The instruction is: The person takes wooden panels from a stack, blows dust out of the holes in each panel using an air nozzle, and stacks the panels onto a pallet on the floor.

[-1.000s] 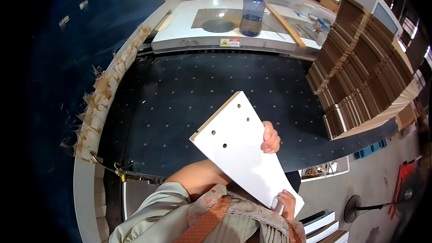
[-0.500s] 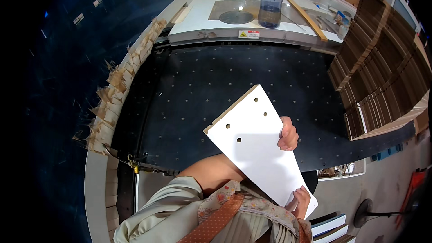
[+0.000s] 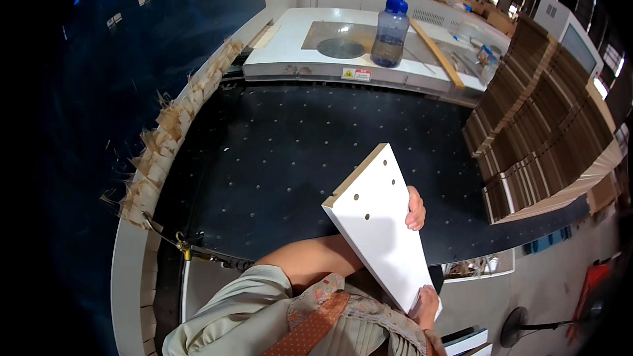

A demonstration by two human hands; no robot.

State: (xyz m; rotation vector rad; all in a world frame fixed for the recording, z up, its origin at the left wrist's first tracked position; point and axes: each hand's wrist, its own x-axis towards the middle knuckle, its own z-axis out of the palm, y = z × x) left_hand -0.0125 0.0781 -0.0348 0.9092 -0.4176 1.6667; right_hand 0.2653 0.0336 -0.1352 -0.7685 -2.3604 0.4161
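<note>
A white board (image 3: 388, 237) with several drilled holes near its far end is held up at a slant in front of my body. Its bare brown end edge faces the upper left. My left forearm passes behind the board, and my left hand (image 3: 415, 209) curls its fingers around the right edge; the rest of that hand is hidden. Down at the near end, my right hand (image 3: 427, 304) grips the board's lower corner. Beneath the board's far part lies a black table (image 3: 283, 151) dotted with small studs.
Tall stacks of brown-edged boards (image 3: 541, 138) stand on the right. At the back, a blue water bottle (image 3: 390, 36) and a wooden strip (image 3: 436, 53) rest on a white machine top (image 3: 290, 33). A brass-coloured valve (image 3: 184, 247) sits at the table's near left corner.
The board has turned, showing more of its long left edge and a narrower white face. Both hands keep their hold. The whole view has shifted, with the surroundings lower in the picture.
</note>
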